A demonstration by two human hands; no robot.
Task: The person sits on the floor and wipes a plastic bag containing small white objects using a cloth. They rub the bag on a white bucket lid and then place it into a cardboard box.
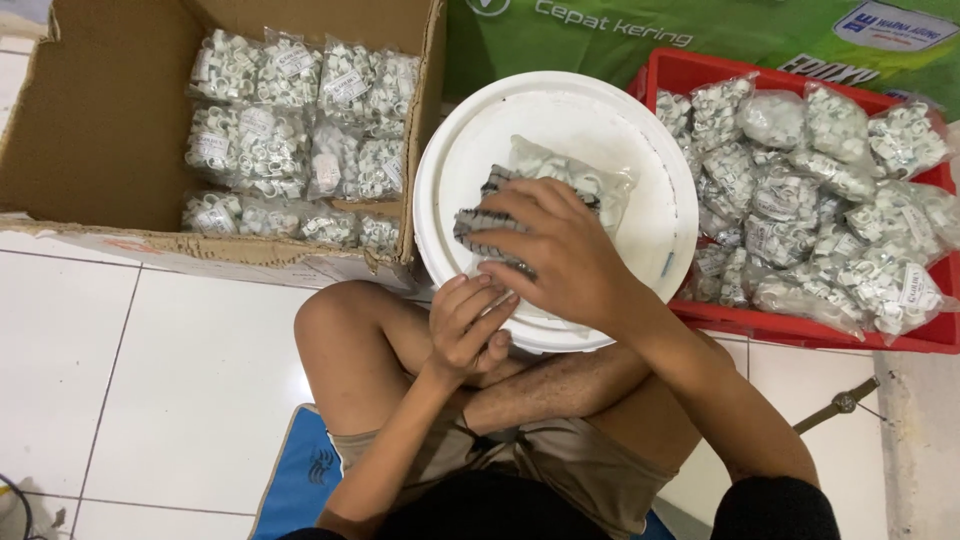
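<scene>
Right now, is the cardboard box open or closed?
Open. The cardboard box has its flaps folded out, and the clear bags of small white rings packed inside show from above.

The floor (pixel 150 380) is laid with large white tiles, glossy, with thin dark grout lines. A blue mat (pixel 300 475) lies on it near the bottom edge. At the far side a green banner (pixel 600 45) with white lettering stands or hangs across the back. At the right edge the floor turns to a rougher grey strip (pixel 920 450). The light is even and soft.
</scene>
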